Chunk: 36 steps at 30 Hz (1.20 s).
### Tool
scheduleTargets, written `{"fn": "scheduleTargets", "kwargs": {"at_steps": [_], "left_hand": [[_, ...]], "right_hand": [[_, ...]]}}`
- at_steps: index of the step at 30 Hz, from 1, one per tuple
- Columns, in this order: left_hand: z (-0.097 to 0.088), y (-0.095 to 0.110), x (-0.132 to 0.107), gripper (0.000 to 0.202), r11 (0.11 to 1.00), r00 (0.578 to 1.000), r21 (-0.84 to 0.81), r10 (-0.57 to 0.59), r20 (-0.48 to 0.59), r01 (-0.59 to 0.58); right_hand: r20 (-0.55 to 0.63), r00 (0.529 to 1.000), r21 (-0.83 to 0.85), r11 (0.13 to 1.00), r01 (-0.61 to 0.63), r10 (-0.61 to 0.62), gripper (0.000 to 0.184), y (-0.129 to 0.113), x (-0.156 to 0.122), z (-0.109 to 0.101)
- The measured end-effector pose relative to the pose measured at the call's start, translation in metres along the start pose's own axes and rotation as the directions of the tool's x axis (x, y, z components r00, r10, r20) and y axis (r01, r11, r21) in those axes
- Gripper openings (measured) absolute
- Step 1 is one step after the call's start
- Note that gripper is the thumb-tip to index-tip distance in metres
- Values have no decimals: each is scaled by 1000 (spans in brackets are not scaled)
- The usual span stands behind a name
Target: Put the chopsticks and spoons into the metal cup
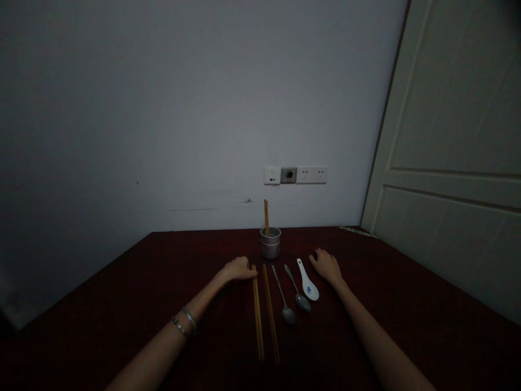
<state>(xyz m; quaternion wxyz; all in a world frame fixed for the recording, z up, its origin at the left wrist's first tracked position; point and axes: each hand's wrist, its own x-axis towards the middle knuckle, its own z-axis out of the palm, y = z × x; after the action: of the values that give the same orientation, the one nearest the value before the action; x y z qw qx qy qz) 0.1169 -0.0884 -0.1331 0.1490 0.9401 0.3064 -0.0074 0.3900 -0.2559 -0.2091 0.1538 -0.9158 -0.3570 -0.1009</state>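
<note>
My left hand point(240, 268), with bracelets on the wrist, is closed at the upper end of a pair of wooden chopsticks point(258, 320), thumb and fingers pinching them. A second pair of chopsticks point(271, 315) lies just to the right. Beside it are a long-handled metal spoon point(288, 315), another metal spoon point(303, 302) and a white ceramic soup spoon point(309, 289) with a blue mark. My right hand point(326, 265) lies palm down on the table right of the ceramic spoon, fingers apart and holding nothing. Chopsticks point(266, 217) stand upright in a metal cup point(271, 248) behind the row.
The dark red table point(195, 244) meets a pale wall point(203, 136) behind the cup. Wall sockets point(311, 175) and a switch plate point(272, 175) sit above the table. On the right a light panelled door point(456, 136) borders the table edge.
</note>
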Motion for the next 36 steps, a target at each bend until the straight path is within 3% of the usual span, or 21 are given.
{"fn": "scheduleTargets", "kwargs": {"at_steps": [8,20,36], "left_hand": [[6,11,-4,46,992,995,76,-104,-6,104],[17,29,-14,40,977,996,202,-46,-80,61],[33,32,-11,29,986,981,140,-64,-184,91]], "right_hand": [[10,1000,4,1000,1,-1,48,-1,-1,-3],[14,1000,3,1000,-4,4,46,-1,-1,-2],[-13,1000,-24,1000,11,-11,47,0,-1,1]]}}
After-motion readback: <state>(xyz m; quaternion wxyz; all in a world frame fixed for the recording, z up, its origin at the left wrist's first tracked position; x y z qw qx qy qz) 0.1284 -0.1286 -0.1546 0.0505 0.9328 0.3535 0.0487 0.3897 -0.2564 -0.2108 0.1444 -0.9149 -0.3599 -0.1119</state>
